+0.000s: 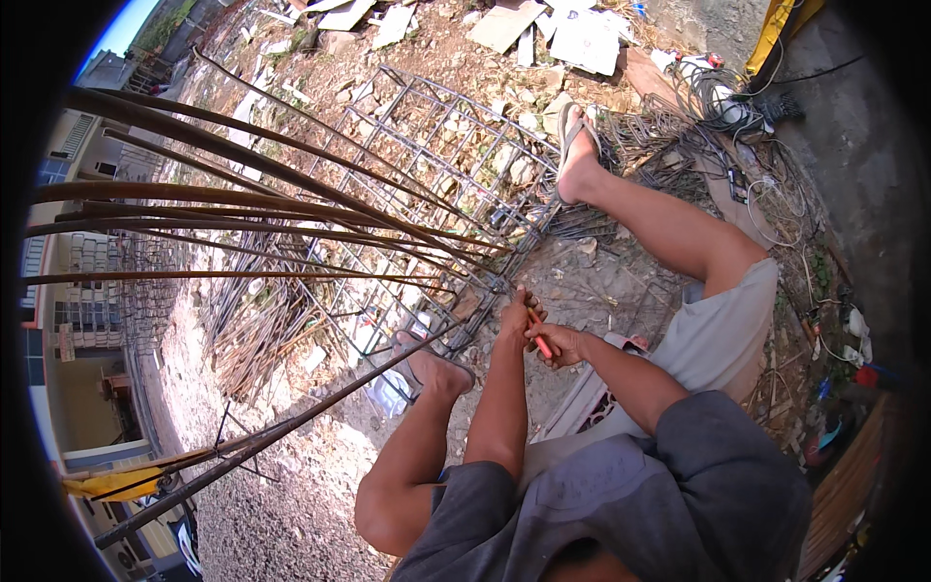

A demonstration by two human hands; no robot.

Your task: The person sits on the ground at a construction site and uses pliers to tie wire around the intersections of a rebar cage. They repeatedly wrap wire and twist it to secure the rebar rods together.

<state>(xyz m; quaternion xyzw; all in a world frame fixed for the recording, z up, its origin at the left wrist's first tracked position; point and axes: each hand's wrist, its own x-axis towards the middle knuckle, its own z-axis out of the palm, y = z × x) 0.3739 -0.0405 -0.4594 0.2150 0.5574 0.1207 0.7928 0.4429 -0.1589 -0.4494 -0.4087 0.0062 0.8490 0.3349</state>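
My right hand (pixel 567 346) is closed around red-handled pliers (pixel 542 344); their jaws are hidden by the fingers. Just ahead of it, my left hand (pixel 516 314) is closed at the near end of a rebar cage (pixel 465 175), by the crossing of bars and ties. What its fingers grip is too small to make out. Long rusty rebars (pixel 281 206) fan out to the left from that same end, raised above the ground. The cage is a grid of dark steel bars lying between my sandalled feet.
A long dark bar (pixel 291 424) slants past my left leg to the lower left. Loose rods (pixel 262 339) lie piled beyond it. Coiled wire and cables (pixel 718 102) sit at the upper right by a concrete wall (pixel 844 126). Broken boards (pixel 587 41) lie on the rubble ahead.
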